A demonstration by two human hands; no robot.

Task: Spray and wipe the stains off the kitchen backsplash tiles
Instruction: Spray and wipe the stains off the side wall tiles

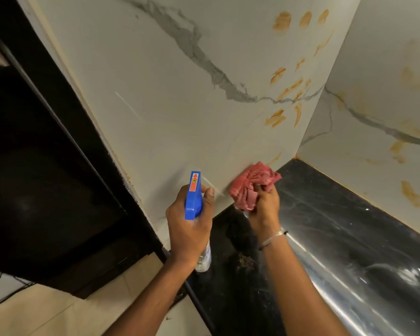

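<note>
My left hand [188,226] grips a spray bottle [193,196] with a blue trigger head and a clear body, its nozzle aimed at the white marble-look backsplash [170,98]. My right hand [264,209] is closed on a crumpled pink cloth [251,184], which is pressed against the bottom of the tile close to the counter. Several orange-brown stains [280,90] smear the tile up and to the right of the cloth, toward the corner. More stains [414,196] mark the right-hand wall.
A glossy black counter [349,238] runs below the tiles, with a dark clump of debris [245,261] near my right wrist. A dark opening with a black frame [46,190] lies to the left. Beige floor tiles [66,314] show at the bottom left.
</note>
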